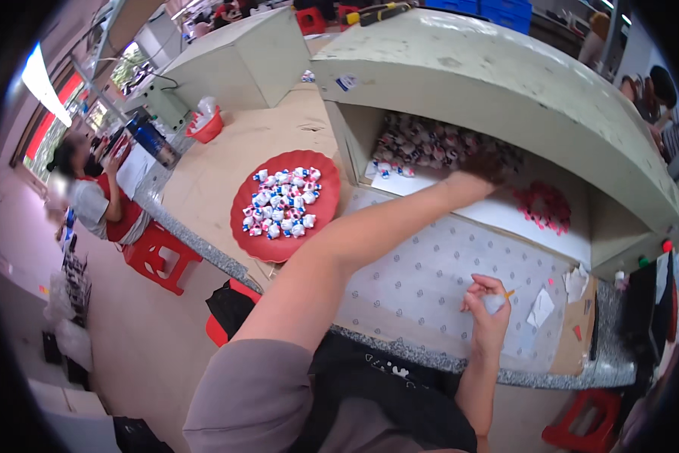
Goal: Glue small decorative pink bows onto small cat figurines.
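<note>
My left arm reaches across into a pale green open-fronted box (460,75). Inside it, my left hand (487,164) is at the right part of a heap of small white, pink and blue figurines (422,141); its fingers are in shadow and hard to make out. Above the patterned sheet, my right hand (489,303) is closed around a small whitish bottle (494,303) with a thin yellow tip. On the left, a scalloped red plate (243,240) carries several white figurines with blue and pink parts (279,202). Small pinkish-red pieces (543,207) lie in a loose ring inside the box.
Crumpled white paper (576,284) and a folded white scrap (540,308) lie right of my right hand. A red basket (205,127) stands at the back left, near a blue bottle (150,140). Another person (101,189) sits on a red stool (158,253) at the left.
</note>
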Available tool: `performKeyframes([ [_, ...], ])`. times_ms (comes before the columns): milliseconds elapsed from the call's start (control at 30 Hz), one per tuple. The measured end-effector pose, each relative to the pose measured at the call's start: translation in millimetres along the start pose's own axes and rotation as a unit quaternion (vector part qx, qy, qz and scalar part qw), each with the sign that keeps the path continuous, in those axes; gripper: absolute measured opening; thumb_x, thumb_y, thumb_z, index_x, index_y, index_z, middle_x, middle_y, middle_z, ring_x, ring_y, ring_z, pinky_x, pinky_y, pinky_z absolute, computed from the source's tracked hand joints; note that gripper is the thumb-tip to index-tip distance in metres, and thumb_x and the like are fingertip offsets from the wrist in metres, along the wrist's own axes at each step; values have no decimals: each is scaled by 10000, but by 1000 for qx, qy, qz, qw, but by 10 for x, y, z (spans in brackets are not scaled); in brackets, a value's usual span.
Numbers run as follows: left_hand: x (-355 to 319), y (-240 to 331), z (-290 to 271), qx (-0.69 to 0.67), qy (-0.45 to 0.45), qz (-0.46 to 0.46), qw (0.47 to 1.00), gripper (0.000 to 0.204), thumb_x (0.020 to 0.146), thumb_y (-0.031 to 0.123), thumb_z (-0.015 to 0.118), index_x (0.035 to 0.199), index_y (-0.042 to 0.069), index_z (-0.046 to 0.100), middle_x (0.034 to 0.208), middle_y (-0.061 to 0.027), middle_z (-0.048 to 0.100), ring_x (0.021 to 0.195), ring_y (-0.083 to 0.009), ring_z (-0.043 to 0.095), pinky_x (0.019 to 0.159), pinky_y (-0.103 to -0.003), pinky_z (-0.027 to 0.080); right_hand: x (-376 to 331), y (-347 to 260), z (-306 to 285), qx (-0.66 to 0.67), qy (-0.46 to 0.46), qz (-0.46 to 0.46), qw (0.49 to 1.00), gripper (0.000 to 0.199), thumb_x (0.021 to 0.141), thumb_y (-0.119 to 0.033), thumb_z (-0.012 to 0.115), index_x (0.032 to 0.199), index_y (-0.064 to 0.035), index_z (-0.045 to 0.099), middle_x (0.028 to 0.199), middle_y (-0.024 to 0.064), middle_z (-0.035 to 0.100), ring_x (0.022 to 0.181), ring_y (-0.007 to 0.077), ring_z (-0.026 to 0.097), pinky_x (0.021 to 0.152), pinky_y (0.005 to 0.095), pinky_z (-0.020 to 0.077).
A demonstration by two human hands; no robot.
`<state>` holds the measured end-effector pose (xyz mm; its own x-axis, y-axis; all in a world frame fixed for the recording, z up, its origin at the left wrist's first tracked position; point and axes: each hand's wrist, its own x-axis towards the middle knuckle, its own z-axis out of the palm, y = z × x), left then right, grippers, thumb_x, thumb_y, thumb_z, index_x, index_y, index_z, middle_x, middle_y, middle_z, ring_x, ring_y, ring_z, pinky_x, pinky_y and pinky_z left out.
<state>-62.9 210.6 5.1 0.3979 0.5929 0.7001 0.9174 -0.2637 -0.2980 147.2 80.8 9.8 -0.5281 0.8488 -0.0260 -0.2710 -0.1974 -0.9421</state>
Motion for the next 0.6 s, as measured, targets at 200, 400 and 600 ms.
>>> performKeyframes([
  [200,16,-69,32,-11,-31,50,998,99,638,129,525,677,46,562,756,-97,536,868,-263,492,818,-366,379,-17,-27,49,-14,-1,-13,1000,396,632,48,587,1007,-3,470,807,43,460,648,85,454,553,211,414],
  [400,-151,130,-757,-416,-52,-362,833,225,694,66,597,898,35,508,735,-66,532,609,-158,509,564,-272,419,46,43,-15,86,-21,-75,993,473,683,-5,484,1120,-43,308,947,81,368,684,123,438,514,230,428],
  [600,-696,508,-1531,-664,-40,-505,550,194,742,54,591,929,22,549,872,2,555,699,-30,493,606,-174,406,24,-50,75,21,-26,-52,998,356,714,-29,446,1061,-8,372,1015,94,369,827,183,476,556,292,491],
])
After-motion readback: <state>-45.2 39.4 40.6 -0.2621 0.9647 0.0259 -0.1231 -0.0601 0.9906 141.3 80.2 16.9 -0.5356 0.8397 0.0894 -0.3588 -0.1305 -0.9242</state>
